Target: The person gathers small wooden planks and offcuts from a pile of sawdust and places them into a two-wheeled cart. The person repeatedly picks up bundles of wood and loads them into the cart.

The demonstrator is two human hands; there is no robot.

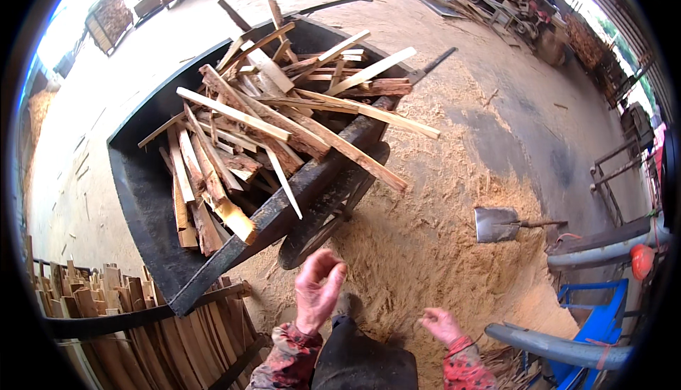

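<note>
Sawdust [418,198] flanks the cart [142,184], handles [438,62] pointing upper right

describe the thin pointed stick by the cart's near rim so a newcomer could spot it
Find the big black cart heaped with split wood, then its thick rim nearest the left hand. A stick slants down across that rim. Unlike the broader, blunt pieces around it, it is thin, pale and narrows to a point.

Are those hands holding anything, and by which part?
Nothing seems held: the left hand is loosely curled with nothing visible in it, and the right hand appears empty too.
</note>
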